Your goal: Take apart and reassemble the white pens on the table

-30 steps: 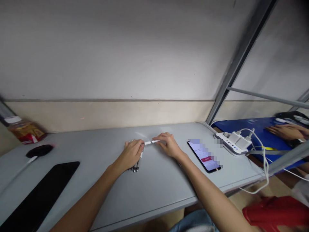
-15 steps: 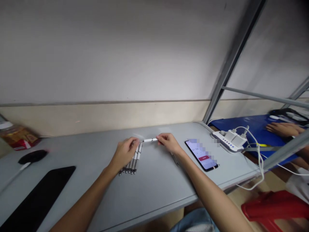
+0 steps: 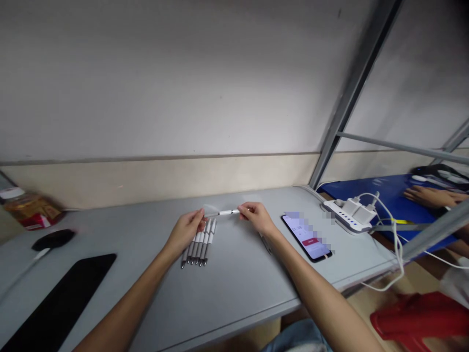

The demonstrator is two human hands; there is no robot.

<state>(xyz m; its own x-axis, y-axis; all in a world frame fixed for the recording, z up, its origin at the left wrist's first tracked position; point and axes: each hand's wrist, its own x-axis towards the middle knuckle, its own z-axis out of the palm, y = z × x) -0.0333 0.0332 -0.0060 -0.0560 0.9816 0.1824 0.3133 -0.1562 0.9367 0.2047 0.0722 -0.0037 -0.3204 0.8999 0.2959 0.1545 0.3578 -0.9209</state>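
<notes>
A grey desk (image 3: pixel 238 283) stands by a pale wall (image 3: pixel 220 98). Over the desk I see a pen (image 3: pixel 227 212), almost level, between two hands. The left hand (image 3: pixel 187 229) pinches its thin grey end, thumb and fingers nearly closed. The right hand (image 3: pixel 256 217) pinches the white end the same way. I can't tell if the pen touches the desk. It looks light and stiff, like hard plastic. I think it could roll or slip, so a gentle pinch near each end seems best. Bending it might snap it.

Just by the left hand, more pens (image 3: pixel 200 247) lie side by side in a row. Something grey (image 3: pixel 266 244), maybe another pen, lies beside the right arm. Farther right are a lit phone (image 3: pixel 306 238) and a white power strip (image 3: pixel 344 217). Far left sits a jar (image 3: pixel 31 210). Past the desk, someone else's hand (image 3: pixel 428 196) rests on a blue table (image 3: pixel 366 190).
</notes>
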